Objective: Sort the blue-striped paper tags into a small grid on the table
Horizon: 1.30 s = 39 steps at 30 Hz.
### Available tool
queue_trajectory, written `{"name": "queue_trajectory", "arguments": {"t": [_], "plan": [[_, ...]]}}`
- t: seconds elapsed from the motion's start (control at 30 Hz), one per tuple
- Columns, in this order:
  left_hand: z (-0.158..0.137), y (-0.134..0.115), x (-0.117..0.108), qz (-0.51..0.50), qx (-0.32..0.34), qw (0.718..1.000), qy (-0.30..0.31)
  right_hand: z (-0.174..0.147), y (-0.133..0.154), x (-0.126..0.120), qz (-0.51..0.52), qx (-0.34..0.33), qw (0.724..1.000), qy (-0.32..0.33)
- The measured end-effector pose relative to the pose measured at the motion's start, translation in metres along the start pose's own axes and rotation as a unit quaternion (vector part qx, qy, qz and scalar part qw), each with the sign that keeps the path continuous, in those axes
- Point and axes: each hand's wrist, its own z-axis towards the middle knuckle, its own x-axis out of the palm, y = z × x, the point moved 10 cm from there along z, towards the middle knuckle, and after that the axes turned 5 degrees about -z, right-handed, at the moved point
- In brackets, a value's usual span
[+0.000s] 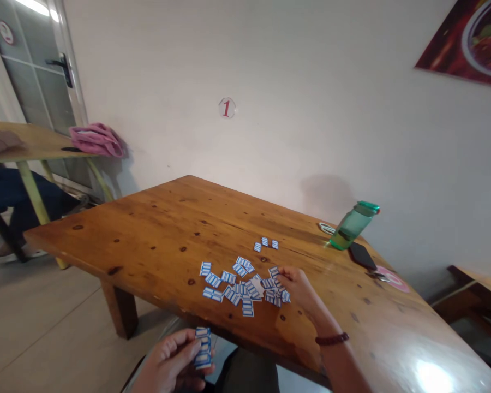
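Observation:
My left hand point(175, 360) is below the table's front edge, its thumb pressed on a small stack of blue-and-white label cards point(203, 349). Over the table, my right hand point(297, 286) reaches in from the right with thumb and fingertips pinched at the edge of one blue-and-white label card point(274, 272). Around it lies a loose, overlapping spread of similar label cards point(241, 289), several of them. Farther back are three separate cards, among them a middle card point(264, 241). Print on the cards is too small to read.
The wooden table point(147, 234) meets the wall behind. Toward its right side stand a green bottle point(354, 226), a white coiled cable point(326, 228), a dark phone point(361, 255) and a pink round item point(393, 279). A person's leg point(28, 191) shows at another table, left.

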Motion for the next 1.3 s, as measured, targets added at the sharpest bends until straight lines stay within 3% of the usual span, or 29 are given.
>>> {"name": "queue_trajectory", "arguments": {"t": [0.23,0.43,0.67,0.97,1.3], "plan": [[0.001,0.004,0.001,0.002,-0.009,1.0,-0.008,-0.002,0.034,0.002,-0.117,-0.024,0.993,-0.012],[0.001,0.004,0.001,0.0,-0.001,1.0,-0.008,0.018,0.057,0.023,-0.194,-0.035,0.98,0.01],[0.0,0.002,0.001,0.012,-0.008,1.0,-0.005,0.04,0.063,0.037,-0.268,-0.019,0.963,0.02],[-0.003,0.002,0.004,0.021,0.005,1.0,0.007,0.058,0.057,0.064,-0.287,-0.027,0.95,0.12],[0.0,0.005,0.006,0.01,-0.006,0.999,0.029,0.057,0.059,0.068,-0.268,-0.044,0.954,0.125]]}}
